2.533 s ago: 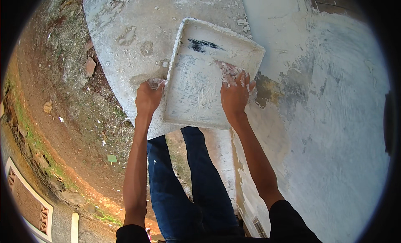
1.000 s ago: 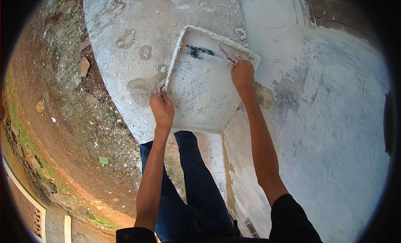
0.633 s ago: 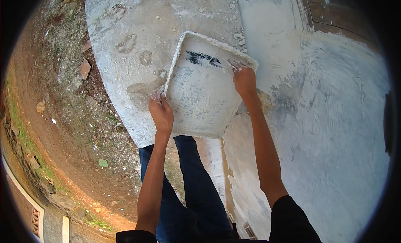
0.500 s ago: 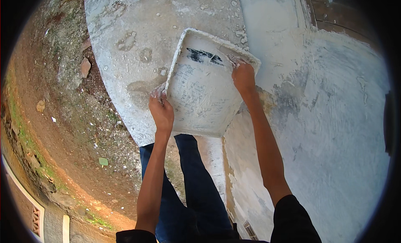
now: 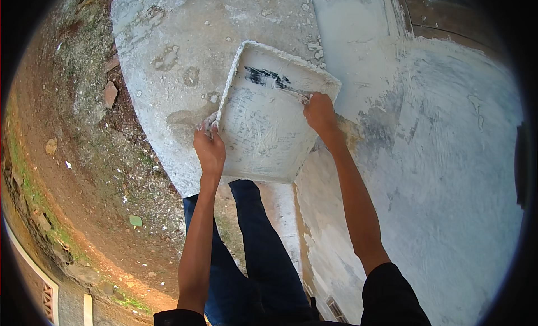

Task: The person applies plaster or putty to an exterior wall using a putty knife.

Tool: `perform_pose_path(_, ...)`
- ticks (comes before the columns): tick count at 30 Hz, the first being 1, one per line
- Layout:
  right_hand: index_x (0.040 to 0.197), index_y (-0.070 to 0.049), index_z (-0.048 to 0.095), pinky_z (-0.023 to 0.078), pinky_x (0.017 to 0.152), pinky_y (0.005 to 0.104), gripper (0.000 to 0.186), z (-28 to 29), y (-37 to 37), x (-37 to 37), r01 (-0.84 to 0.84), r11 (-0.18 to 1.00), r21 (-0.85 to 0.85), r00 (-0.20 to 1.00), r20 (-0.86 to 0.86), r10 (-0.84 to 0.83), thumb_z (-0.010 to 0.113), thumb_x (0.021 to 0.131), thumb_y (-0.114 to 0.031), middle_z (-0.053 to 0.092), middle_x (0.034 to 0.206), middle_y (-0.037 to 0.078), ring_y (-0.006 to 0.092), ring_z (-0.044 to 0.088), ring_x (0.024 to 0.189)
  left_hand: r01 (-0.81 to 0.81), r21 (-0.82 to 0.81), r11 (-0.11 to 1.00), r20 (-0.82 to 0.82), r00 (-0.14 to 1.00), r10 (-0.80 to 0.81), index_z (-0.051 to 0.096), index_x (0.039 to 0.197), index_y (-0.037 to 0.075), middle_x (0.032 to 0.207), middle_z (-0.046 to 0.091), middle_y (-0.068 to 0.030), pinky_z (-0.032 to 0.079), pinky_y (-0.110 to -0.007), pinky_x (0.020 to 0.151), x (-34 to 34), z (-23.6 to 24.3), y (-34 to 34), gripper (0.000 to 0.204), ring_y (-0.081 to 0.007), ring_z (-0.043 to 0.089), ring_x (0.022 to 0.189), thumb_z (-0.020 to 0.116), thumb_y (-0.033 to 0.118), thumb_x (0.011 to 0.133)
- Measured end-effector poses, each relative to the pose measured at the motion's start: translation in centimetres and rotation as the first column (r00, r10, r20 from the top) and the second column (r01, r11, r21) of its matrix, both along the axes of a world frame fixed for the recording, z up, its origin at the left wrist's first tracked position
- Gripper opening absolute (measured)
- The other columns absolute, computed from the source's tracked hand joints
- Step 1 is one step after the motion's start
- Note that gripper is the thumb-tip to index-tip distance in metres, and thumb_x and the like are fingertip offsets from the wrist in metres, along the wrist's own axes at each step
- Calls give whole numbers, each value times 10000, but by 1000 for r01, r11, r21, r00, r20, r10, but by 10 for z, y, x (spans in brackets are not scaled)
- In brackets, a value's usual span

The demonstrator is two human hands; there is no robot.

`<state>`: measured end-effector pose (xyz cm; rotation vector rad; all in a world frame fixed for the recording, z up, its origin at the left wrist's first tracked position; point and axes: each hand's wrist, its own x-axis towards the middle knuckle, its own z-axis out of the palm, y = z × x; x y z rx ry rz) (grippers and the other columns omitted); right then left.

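A shallow rectangular tray (image 5: pixel 263 138) smeared with white plaster is held up in front of my legs. My left hand (image 5: pixel 209 149) is closed on its left rim, with white smears on the fingers. My right hand (image 5: pixel 320 112) reaches over the right side of the tray, closed on a slim, plaster-coated putty knife (image 5: pixel 291 91). The knife points left over the tray floor, its tip by a streaky dark patch (image 5: pixel 260 75) where the coating is thin. Plaster hides the exact shape of its blade.
Below the tray lies a white-spattered grey slab (image 5: pixel 168 96). A white-coated wall (image 5: pixel 437 175) rises on the right. Rough soil with stones (image 5: pixel 110 94) and a green leaf-like piece (image 5: pixel 135 220) lie to the left. My legs (image 5: pixel 260 236) stand close under the tray.
My right hand has moved left and slightly down, bringing the putty knife from near the right rim to the dark patch. The tray and my left hand have shifted slightly left.
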<state>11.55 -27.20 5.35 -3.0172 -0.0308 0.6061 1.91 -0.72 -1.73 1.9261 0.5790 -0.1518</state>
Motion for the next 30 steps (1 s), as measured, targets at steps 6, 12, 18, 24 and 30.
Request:
perform_pose_path(6, 724, 55, 633, 526, 669, 453, 107, 5, 31, -29, 286, 955, -81, 958, 31, -284, 614, 749, -48, 635, 742, 271, 411, 650, 734, 6, 22, 1000, -4, 1000, -6, 602, 1043, -73, 946, 617, -265, 459, -424, 787, 1, -1, 1, 214, -396, 601, 891, 554, 42, 869)
perform_pose_path(12, 701, 70, 629, 519, 649, 455, 149, 3, 44, -71, 393, 915, -89, 908, 193, -371, 626, 755, -70, 621, 695, 271, 414, 645, 707, 40, 77, 996, 21, 999, -42, 615, 1022, -81, 943, 616, -281, 457, -426, 801, 5, 3, 2, 213, -415, 601, 900, 567, 56, 866)
perform_pose_path(18, 711, 77, 622, 487, 632, 473, 145, -1, 56, -119, 302, 950, -82, 953, 37, -300, 621, 754, -62, 595, 653, 257, 405, 617, 663, -24, 10, 1000, -49, 999, 24, 630, 987, -88, 945, 599, -307, 443, -455, 828, 9, 12, -2, 211, -464, 572, 915, 568, 66, 857)
perform_pose_path(24, 668, 66, 628, 469, 617, 490, 155, -4, 90, -158, 331, 944, 4, 944, 15, -331, 626, 741, -70, 592, 635, 254, 410, 601, 629, 17, -21, 1000, -15, 1000, -17, 635, 975, -82, 941, 608, -294, 446, -449, 806, 8, 6, 1, 198, -455, 575, 904, 571, 61, 854)
perform_pose_path(30, 694, 39, 659, 512, 666, 446, 138, 7, 128, -184, 343, 939, 35, 932, -140, -335, 599, 729, -79, 615, 655, 224, 362, 629, 652, 27, -41, 999, -44, 999, -29, 646, 967, -62, 929, 626, -269, 446, -433, 810, 12, 12, 8, 175, -425, 587, 902, 588, 41, 839)
